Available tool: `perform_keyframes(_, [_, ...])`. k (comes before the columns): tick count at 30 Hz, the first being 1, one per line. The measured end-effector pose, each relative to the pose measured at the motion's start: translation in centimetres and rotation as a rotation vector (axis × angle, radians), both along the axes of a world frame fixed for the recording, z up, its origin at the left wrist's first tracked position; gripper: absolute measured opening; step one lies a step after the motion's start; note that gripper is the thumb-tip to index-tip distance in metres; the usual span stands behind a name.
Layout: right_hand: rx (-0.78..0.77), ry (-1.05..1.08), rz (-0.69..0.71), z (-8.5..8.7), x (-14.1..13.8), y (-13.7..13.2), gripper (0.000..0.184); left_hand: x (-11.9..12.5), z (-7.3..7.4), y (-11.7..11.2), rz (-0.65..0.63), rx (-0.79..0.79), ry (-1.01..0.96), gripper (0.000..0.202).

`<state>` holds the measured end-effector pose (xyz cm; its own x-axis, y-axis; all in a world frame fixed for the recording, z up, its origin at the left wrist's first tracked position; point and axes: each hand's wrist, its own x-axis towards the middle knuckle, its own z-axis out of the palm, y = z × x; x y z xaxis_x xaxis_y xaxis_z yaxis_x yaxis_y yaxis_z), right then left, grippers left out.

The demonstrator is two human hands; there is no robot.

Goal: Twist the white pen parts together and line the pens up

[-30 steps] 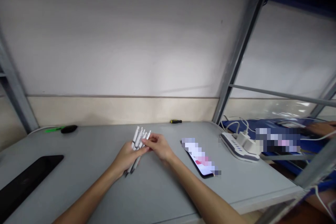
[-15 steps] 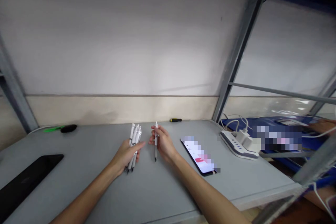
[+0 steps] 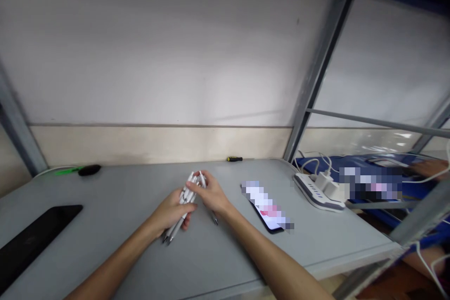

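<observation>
Over the grey desk (image 3: pixel 126 197), my left hand (image 3: pixel 172 211) is closed around a bundle of several white and grey pens (image 3: pixel 175 229), their tips slanting down toward me. My right hand (image 3: pixel 213 194) meets the upper end of this bundle, with its thumb and fingers at the pen tops. A single pen (image 3: pixel 215 218) is also held in my right hand; its dark tip points down below the palm, and its middle is hidden by the fingers.
A lit phone (image 3: pixel 265 211) lies right of my hands, before a white power strip (image 3: pixel 318 192) with chargers. A screwdriver (image 3: pixel 235 159) rests by the wall. At left are a black tablet-like slab (image 3: pixel 38 234) and a dark oval object (image 3: pixel 89 170). Another person's hand (image 3: pixel 431 167) shows far right.
My right hand has moved left with its single pen and now touches the tops of the bundle. The bundle in my left hand has tilted, its tops leaning right.
</observation>
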<state>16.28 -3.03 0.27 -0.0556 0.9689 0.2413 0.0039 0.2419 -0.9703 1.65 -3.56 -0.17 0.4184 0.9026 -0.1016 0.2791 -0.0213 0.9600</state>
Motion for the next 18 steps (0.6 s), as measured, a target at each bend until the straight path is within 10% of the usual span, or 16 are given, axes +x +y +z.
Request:
perform_keyframes(6, [-0.034, -0.186, -0.102, -0.3, 0.5, 0.5, 0.045, -2.0, 0.1, 1.9, 0.193, 0.496, 0.451, 0.017])
perform_keyframes(12, [0.007, -0.254, -0.113, -0.9, 0.9, 0.9, 0.036, -3.3, -0.8, 2.6, 0.335, 0.525, 0.868, 0.024])
perform_keyframes(18, [0.035, -0.289, -0.089, -1.2, 1.1, 1.1, 0.035, -3.4, -0.9, 2.8, 0.366, 0.520, 0.884, 0.049])
